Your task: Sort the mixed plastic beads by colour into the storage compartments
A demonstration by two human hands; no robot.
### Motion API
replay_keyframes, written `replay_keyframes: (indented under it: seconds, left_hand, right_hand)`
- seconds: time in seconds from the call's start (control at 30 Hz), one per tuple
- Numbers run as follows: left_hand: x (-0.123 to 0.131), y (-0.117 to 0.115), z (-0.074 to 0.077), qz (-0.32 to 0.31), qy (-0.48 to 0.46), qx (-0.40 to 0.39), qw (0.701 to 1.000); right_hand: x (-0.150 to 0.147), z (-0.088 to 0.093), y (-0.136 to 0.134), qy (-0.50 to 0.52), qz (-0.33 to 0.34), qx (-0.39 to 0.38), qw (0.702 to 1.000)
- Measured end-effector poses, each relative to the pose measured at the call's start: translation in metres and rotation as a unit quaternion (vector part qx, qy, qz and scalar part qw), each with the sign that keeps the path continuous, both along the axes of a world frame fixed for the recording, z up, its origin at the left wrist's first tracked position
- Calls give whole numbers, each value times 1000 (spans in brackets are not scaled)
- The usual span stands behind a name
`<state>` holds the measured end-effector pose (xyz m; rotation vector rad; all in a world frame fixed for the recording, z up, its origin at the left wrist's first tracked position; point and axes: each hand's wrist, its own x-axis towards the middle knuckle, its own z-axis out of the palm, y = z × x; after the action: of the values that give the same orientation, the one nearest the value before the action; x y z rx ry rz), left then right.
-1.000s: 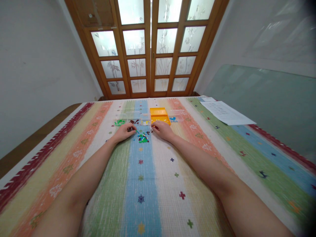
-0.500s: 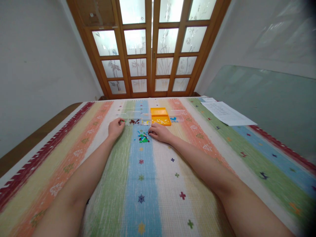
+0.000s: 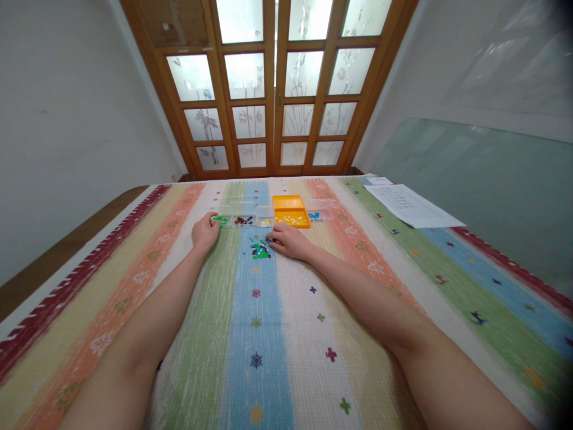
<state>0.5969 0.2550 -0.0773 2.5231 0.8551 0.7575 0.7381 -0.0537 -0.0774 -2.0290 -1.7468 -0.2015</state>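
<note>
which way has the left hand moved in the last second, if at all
Yes. The left hand went leftward from the pile to the green-piece box, farther from the orange tray.

1 second ago the left hand (image 3: 205,232) lay just beside the small pile of mixed coloured plastic pieces (image 3: 259,249). It has since swung out to the left and farther away, and its fingertips now sit at the near left corner of the clear plastic compartment holding green pieces (image 3: 220,220). That compartment's contents, covered by the fingers 0.5 seconds ago, show again. The right hand (image 3: 289,240) has drawn back from the orange plastic tray (image 3: 290,210), and its fingertips now rest at the pile's far right edge.
</note>
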Motion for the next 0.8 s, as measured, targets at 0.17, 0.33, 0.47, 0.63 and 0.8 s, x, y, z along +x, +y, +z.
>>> replay_keyframes:
  seconds: [0.17,0.33,0.47,0.63,0.8]
  left_hand:
    - [0,-3,0,-12,-7,-7,1000]
    - [1,-7,0,-18,-6,-6,1000]
    - [2,-10,1,-33,-5,-3,999]
    - [5,-19,2,-110,8,18,994]
    - [6,-29,2,-152,24,54,987]
  right_hand:
    - [0,1,0,0,6,-6,1000]
    - [1,1,0,14,1,-3,1000]
    - [3,0,0,35,3,-2,999]
    - [8,-2,1,51,-11,30,998]
    - [27,0,-9,59,-113,83,988]
